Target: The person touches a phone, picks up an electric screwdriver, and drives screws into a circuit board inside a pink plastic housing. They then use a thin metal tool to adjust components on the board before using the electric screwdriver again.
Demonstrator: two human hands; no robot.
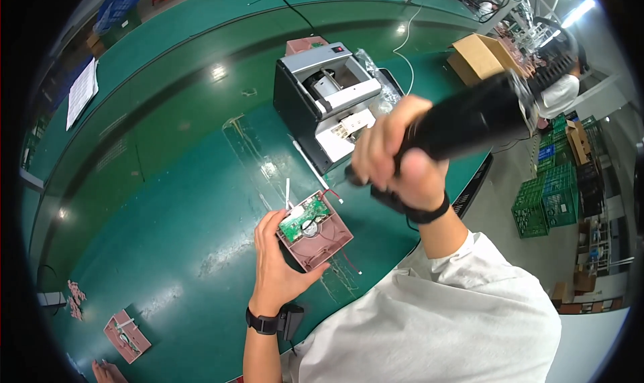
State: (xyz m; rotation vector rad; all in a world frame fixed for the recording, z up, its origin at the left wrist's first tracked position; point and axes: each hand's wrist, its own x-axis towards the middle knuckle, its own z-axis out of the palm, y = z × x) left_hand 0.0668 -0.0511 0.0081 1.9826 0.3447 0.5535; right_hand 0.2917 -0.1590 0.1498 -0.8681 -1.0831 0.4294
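Observation:
My left hand grips a pink plastic housing on the green bench, thumb along the near side and fingers on the left side. Inside the housing lie a green circuit board, a round silver part and thin wires; red leads stick out past its edges. My right hand is wrapped round a black electric screwdriver with a coiled cord, raised above the bench to the right of the housing. Its tip points left and is blurred. Just beyond stands a grey and black screw feeder.
An open cardboard box sits at the far right of the bench. Another pink housing lies near left, close to another person's hand. Pink pieces are heaped at the left. Green crates stand on the floor at right.

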